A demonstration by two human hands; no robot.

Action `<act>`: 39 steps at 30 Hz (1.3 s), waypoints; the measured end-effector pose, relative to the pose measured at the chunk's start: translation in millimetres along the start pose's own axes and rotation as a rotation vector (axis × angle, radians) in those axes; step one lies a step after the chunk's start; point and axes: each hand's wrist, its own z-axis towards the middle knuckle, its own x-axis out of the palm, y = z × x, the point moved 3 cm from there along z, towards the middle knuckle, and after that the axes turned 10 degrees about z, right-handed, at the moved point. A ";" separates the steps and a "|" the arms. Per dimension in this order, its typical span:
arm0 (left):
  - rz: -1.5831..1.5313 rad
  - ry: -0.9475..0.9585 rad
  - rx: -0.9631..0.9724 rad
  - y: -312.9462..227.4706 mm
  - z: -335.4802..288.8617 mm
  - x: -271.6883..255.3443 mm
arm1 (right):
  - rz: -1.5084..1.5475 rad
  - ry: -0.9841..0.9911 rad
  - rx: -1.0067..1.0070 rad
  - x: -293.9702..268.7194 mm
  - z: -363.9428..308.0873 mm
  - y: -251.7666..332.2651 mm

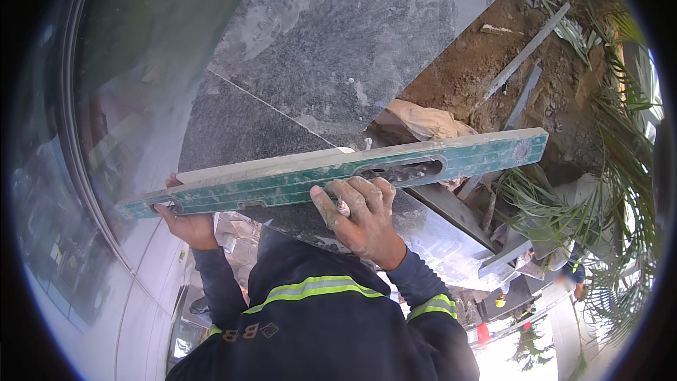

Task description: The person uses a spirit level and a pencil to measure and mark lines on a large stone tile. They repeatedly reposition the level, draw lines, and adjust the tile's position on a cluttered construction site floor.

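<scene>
A long green spirit level (296,182), dusty and with a pale top edge, lies across the dark stone slabs (331,35) in front of me, tilted up to the right. My left hand (189,226) grips its left end, thumb at the small opening and fingertips behind. Near the middle, my right hand (361,219) has its bent fingers against the lower edge, beside the long handle slot. Dust coats these fingers, and a small whitish stick-like thing (343,207) shows between them; I cannot tell its kind. A thin joint line runs between two slabs beyond the level.
A glass panel with a dark frame (74,99) curves along the left. On the right are bare soil (465,63), metal strips (525,49), a crumpled tan sack (423,120) and palm leaves (550,204). Another person (575,271) is far off at the lower right.
</scene>
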 end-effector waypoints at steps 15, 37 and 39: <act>0.032 0.076 -0.143 27.2 -44.9 10.6 | -0.324 -0.079 0.243 -96.4 29.0 -64.1; -0.269 -0.033 -0.145 30.4 -36.3 34.3 | -0.373 -0.003 0.474 -107.3 22.2 -117.3; -0.245 -0.010 -0.123 34.9 -33.8 31.1 | -0.377 -0.013 0.569 -112.7 20.6 -119.6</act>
